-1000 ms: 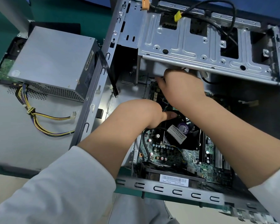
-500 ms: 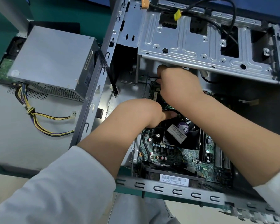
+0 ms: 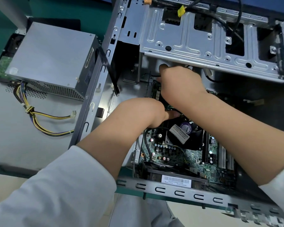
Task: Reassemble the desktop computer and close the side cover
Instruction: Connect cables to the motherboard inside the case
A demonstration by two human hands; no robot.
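Observation:
The open desktop case (image 3: 170, 191) lies on its side, with its green motherboard (image 3: 179, 155) and black CPU fan (image 3: 189, 134) exposed. Both my hands reach inside, just below the silver drive cage (image 3: 195, 46). My right hand (image 3: 179, 84) is at the board's far edge, knuckles up and fingers curled down, and appears to pinch a thin black cable (image 3: 152, 75). My left hand (image 3: 143, 112) is beside the fan, its thumb pointing right onto the fan's edge. Its fingers are hidden under the hand.
The grey power supply (image 3: 51, 58) stands outside the case at the left on a grey panel (image 3: 15, 141), trailing yellow and black wires (image 3: 44, 122). A flat black ribbon cable (image 3: 108, 71) hangs over the case's left rail. Black cables with a yellow connector (image 3: 181, 11) cross the drive cage.
My right hand's fingers have crept farther up toward the underside of the drive cage. My left hand has stayed by the fan.

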